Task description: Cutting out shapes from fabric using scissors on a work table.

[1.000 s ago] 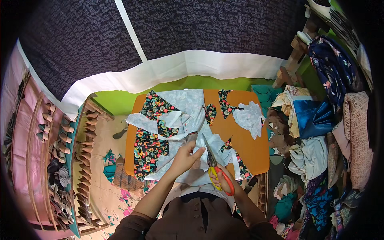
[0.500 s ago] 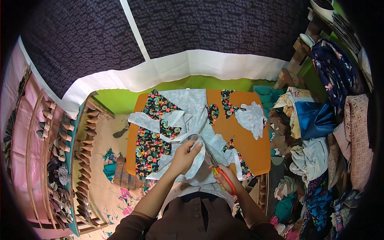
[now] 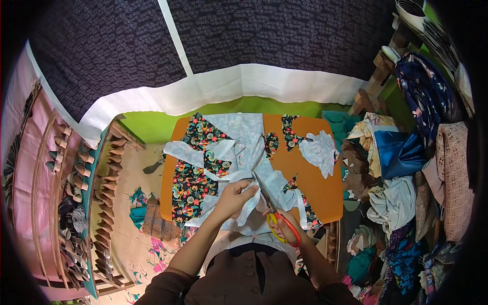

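My left hand (image 3: 236, 198) pinches a pale strip of fabric (image 3: 247, 211) above the front part of the table. In my right hand (image 3: 288, 227) is a pair of scissors (image 3: 282, 227) with red and yellow handles. The blades point away from me and lie beside the strip, close to my left fingertips; whether the tips bite into cloth I cannot make out. Under both hands spreads pale-backed fabric (image 3: 218, 125), with black floral fabric (image 3: 189, 195) showing at its left side. Smaller floral scraps (image 3: 291, 132) and a crumpled pale piece (image 3: 319, 152) lie to the right.
All this rests on an orange table (image 3: 315, 198) with rounded corners. Wooden shoe forms (image 3: 109, 195) line a rack at the left. Heaps of folded cloth (image 3: 401, 152) fill the right side. A dark patterned curtain (image 3: 279, 35) hangs at the back, and scraps litter the floor.
The scissor handles have spread apart, with the yellow loop now farther from the red one. My left hand and the strip have shifted slightly; the fabric on the table stays put.
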